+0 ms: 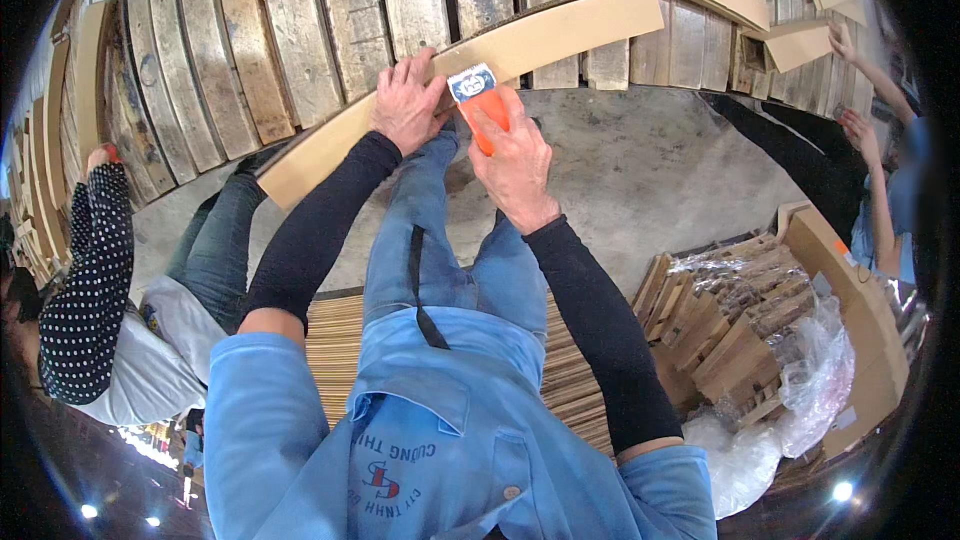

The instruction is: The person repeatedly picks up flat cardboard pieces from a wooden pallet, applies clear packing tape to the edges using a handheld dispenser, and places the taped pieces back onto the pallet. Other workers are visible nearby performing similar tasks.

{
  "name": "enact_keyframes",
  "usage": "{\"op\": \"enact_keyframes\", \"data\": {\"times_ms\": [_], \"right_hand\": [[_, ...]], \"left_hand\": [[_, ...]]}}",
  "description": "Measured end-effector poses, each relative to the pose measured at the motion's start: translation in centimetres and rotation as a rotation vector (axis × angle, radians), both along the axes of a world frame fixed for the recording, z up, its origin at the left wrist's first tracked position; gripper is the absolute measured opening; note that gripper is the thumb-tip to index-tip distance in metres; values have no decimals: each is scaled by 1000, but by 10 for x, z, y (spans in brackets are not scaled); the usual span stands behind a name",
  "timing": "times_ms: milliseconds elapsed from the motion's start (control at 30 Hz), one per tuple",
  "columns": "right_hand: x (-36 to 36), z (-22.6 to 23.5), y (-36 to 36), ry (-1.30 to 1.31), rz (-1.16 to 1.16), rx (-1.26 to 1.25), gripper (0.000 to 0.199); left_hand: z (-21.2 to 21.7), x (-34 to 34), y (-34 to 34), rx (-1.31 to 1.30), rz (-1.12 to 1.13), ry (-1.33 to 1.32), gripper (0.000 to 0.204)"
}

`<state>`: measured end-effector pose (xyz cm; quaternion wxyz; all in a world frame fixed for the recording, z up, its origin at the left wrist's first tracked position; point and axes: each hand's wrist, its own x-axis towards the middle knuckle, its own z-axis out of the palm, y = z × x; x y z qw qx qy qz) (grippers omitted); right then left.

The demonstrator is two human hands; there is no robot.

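The right hand (515, 155) is closed around an orange tool (480, 112), whose blue-and-white end is over the strip (575, 30). The left hand (405, 105), just beside it, lays its fingers across the strip; I cannot tell whether it pinches. The strip runs out both sides of that hand, the slatted worktop (285, 50) beyond.

One wide camera sits on the head and looks straight down, quite near the left hand (408, 100) and right hand (515, 165). The blue shirt (440, 470) is at 6 o'clock and the wooden table (355, 20) at 12 o'clock.
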<state>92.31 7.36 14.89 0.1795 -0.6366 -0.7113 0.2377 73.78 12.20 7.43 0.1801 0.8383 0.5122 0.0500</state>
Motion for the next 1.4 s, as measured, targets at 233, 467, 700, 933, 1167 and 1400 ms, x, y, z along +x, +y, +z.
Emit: {"op": "enact_keyframes", "data": {"times_ms": [233,467,700,933,1167,1400], "right_hand": [[25,5,-44,-32,8,-102,45],[10,-10,-24,-107,19,-178,40],[-21,6,22,-321,97,-158,21],[14,4,17,-293,119,-327,15],[172,25,-65,-325,-52,-502,29],[330,27,-232,-258,-656,-729,56]], "left_hand": [[-2,-3,7,-14,0,-21,48],[8,11,3,31,-9,44,48],[-17,26,18,87,-35,16,45],[-7,43,17,47,27,115,57],[7,51,31,-182,92,272,69],[89,60,-21,-277,-132,-114,82]]}}
